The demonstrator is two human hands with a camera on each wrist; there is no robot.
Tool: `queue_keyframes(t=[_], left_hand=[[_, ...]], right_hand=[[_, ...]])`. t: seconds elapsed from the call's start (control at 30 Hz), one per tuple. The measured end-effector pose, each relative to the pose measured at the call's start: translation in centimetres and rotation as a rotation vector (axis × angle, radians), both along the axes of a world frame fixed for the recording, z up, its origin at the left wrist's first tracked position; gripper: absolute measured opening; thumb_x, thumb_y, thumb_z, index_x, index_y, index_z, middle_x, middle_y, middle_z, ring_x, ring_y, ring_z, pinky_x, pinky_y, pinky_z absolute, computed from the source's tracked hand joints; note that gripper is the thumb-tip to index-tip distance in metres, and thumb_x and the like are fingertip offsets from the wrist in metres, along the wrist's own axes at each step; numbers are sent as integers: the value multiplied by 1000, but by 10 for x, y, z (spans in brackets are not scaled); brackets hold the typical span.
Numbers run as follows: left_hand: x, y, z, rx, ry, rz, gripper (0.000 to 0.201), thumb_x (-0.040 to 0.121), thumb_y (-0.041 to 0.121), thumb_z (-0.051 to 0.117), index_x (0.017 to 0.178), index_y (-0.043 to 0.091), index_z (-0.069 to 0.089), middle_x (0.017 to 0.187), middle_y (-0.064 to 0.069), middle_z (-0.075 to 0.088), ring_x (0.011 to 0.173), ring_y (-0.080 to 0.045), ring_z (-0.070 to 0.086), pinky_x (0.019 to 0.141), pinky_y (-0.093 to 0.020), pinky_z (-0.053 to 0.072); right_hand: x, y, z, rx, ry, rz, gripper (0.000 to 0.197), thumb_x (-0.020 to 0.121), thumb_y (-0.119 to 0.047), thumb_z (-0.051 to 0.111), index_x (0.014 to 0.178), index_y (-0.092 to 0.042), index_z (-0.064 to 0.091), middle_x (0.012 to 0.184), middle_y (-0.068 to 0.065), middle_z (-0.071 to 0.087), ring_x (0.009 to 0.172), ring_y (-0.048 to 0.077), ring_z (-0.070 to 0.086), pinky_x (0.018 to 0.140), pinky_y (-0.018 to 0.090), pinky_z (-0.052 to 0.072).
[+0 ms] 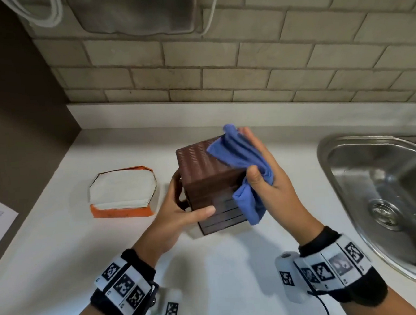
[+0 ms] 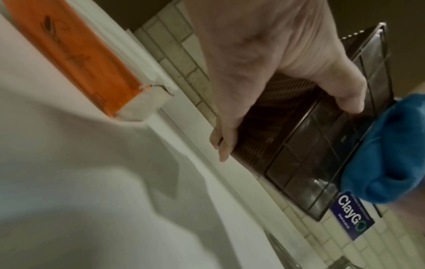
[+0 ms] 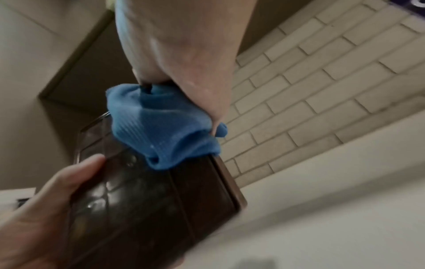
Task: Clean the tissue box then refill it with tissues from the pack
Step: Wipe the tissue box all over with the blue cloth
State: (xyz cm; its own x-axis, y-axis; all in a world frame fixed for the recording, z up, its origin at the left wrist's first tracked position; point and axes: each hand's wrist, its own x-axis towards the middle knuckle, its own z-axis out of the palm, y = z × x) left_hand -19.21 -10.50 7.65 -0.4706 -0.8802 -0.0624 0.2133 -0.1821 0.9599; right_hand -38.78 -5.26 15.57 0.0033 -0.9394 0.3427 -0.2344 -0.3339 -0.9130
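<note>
Brown tissue box (image 1: 210, 181), cube-shaped with a ribbed top, is at the middle of the white surface (image 1: 61, 253), tilted; whether its lower edge touches the surface or is held just clear cannot be told.

Left hand (image 1: 179, 216) grips the box from its left side: thumb laid across the near face, the fingers (image 2: 220, 143) wrapped round the far-left side. From the left wrist view the same hold shows, thumb on the dark panelled face, fingers curled over the ribbed edge.

Right hand (image 1: 264, 168) holds a blue cloth (image 1: 242, 164), bunched. Thumb pinches the cloth against the palm; the other fingers lie fairly straight behind it, pressing it against the box's upper right corner and right side. A loose end of the cloth hangs down over the near face. The right wrist view shows the cloth wadded under the hand and touching the top edge of the box.

Tissue pack (image 1: 123, 191), orange wrapper torn open on top with white tissues showing, lies flat on the surface to the left of the box, near but apart from it.

Steel sink (image 1: 377, 194) set into the surface on the right. Tiled wall (image 1: 220, 70) behind. A blue sticker (image 2: 352, 216) reading "ClayGo" is on the tiles, seen from the left wrist. Both wrists wear black bands with printed markers.
</note>
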Motion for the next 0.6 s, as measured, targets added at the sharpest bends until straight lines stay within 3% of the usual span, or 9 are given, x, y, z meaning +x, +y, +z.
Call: queue_keyframes(t=[0.1, 0.17, 0.27, 0.37, 0.47, 0.53, 0.6], left_hand=[[-5, -2, 8, 154, 71, 56, 104, 35, 42, 100, 129, 28, 57, 131, -4, 68, 115, -21, 69, 96, -44, 56], [-6, -5, 16, 159, 22, 52, 99, 45, 46, 97, 134, 30, 54, 134, 1, 66, 122, -19, 65, 105, -47, 48], [-9, -6, 30, 141, -68, 69, 75, 64, 52, 87, 129, 32, 56, 123, 13, 71, 112, -3, 68, 100, -29, 49], [-12, -6, 38, 195, -148, 46, 75, 68, 65, 77, 130, 29, 54, 125, 7, 70, 113, -10, 68, 102, -40, 53], [-15, -4, 42, 296, -168, 15, 70, 69, 74, 70, 126, 34, 62, 127, -5, 70, 118, -26, 67, 106, -55, 48], [-17, -2, 45, 323, -143, 5, 53, 81, 67, 63, 123, 36, 67, 121, -2, 74, 115, -25, 70, 105, -54, 49], [-19, -2, 46, 352, -111, 14, 37, 90, 59, 58, 116, 36, 70, 113, 3, 77, 106, -18, 74, 102, -47, 53]], right_hand=[[-4, 1, -8, 170, -41, -3, 53, 86, -55, 47, 136, -43, 36, 131, -23, 56, 120, -4, 53, 97, 12, 42], [-6, 0, -15, 219, -73, -30, 44, 91, -43, 44, 134, -45, 39, 130, -25, 57, 121, -2, 54, 103, 20, 44], [-7, -3, -17, 280, -138, -50, 42, 98, -36, 42, 139, -33, 44, 133, -10, 60, 123, 8, 56, 108, 39, 42], [-5, -6, -16, 289, -133, -118, 44, 98, -37, 43, 141, -33, 42, 133, -10, 59, 121, 7, 56, 108, 39, 42], [-3, -8, -13, 217, 59, -215, 53, 96, -34, 45, 146, -34, 31, 146, -9, 45, 123, -7, 47, 107, 16, 37], [-1, -9, -13, 133, 267, -212, 59, 92, -37, 44, 147, -33, 24, 156, -7, 26, 131, -11, 29, 105, 2, 26], [3, -8, -13, 112, 517, -176, 61, 91, -47, 39, 147, -33, 19, 160, -9, 8, 140, -3, 11, 107, 9, 23]])
